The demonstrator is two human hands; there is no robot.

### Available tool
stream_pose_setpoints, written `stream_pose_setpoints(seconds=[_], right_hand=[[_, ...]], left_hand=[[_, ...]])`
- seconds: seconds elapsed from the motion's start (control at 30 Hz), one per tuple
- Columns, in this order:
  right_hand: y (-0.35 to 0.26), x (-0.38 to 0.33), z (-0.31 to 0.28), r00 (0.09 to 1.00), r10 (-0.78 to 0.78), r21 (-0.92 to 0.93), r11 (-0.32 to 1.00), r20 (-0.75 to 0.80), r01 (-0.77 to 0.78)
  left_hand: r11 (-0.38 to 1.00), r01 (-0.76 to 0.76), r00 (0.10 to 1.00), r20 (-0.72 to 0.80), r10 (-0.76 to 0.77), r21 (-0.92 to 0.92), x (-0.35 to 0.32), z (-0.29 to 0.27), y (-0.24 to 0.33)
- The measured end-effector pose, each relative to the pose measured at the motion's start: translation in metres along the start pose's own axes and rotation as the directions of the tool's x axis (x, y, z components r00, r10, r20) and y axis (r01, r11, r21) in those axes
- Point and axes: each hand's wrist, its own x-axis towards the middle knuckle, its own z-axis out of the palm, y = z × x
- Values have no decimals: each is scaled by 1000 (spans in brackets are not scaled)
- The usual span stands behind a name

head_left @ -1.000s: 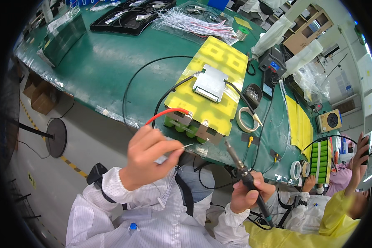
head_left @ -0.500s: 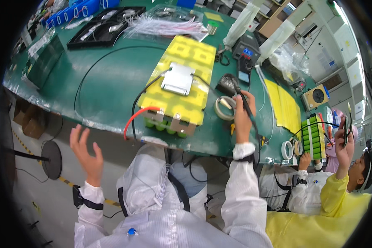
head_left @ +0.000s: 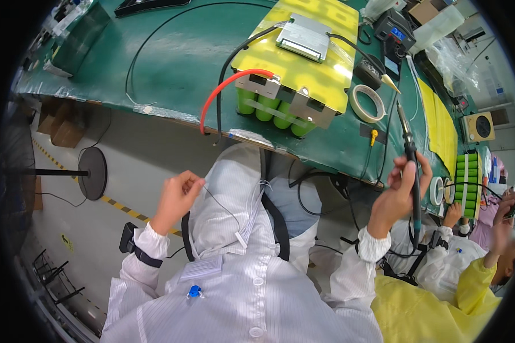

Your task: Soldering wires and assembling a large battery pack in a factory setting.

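Note:
My left hand (head_left: 180,197) is closed in a pinch over my lap, holding the end of a thin wire (head_left: 222,207). That wire runs down to a small white connector (head_left: 241,239) beside a bundle of white wires (head_left: 254,214) on my lap. In my right hand (head_left: 397,197), a soldering iron (head_left: 409,146) points upward, its tip near the bench edge. Before me stands a battery pack (head_left: 269,111) of green cells with a yellow sheet on top. On it lies a silver module (head_left: 304,38) with black leads. A thick red wire (head_left: 216,96) curves off its front.
A tape roll (head_left: 356,104) and a soldering iron holder (head_left: 369,73) sit right of the pack, near a soldering station (head_left: 393,30). Yellow sheets (head_left: 438,123) lie farther right. Beside me, people work at another green battery pack (head_left: 468,186). A round black stand base (head_left: 92,176) is on the floor.
My left hand has gone from spread fingers to a pinch on the thin wire. My right hand has drawn the soldering iron away from the holder, toward me. The view has shifted downward.

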Motion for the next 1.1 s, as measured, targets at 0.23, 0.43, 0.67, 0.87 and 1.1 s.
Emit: stream_pose_setpoints(seconds=[0.23, 0.43, 0.67, 0.87, 1.1], right_hand=[[-4, -29, -15, 999, 30, 75, 997, -31, -28], [-13, -28, -19, 998, 23, 80, 997, -65, -18], [-20, -30, -26, 995, -94, 158, 983, -28, 97], [-35, -35, -9, 989, -144, 192, 971, -18, 145], [-51, -43, 2, 975, -182, 239, 959, 124, 149]], left_hand=[[895, 424, 887, 263, -379, -138, -2, 39, -49], [738, 206, 977, 86, -197, -643, -10, 38, -26], [534, -9, 999, 13, 37, -845, -33, 3, 46], [648, -193, 945, 40, 326, -737, -30, 12, 91], [680, -182, 894, 169, 416, -710, -5, 32, 135]])
